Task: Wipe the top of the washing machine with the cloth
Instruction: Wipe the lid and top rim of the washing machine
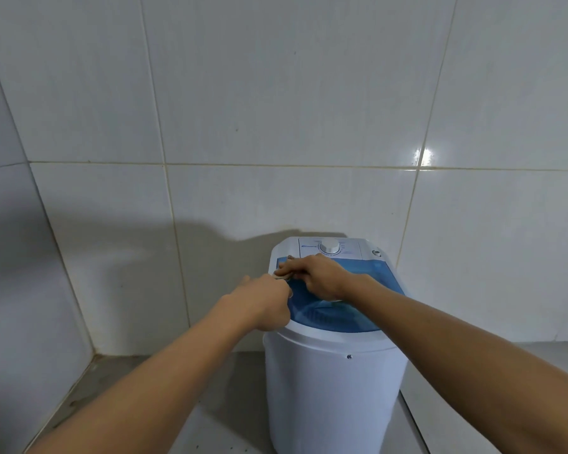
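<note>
A small white washing machine (332, 388) with a translucent blue lid (368, 290) stands against the tiled wall. A white dial (329, 246) sits on its rear control panel. Over the lid's left side, my left hand (266, 304) and my right hand (318, 276) meet, fingers curled. Between them shows a small bit of pale cloth (281, 274), pinched by both hands. Most of the cloth is hidden by the hands.
White tiled walls (276, 109) rise behind the machine and on the left, forming a corner (94, 352). Grey floor (210, 404) lies to the left and in front of the machine.
</note>
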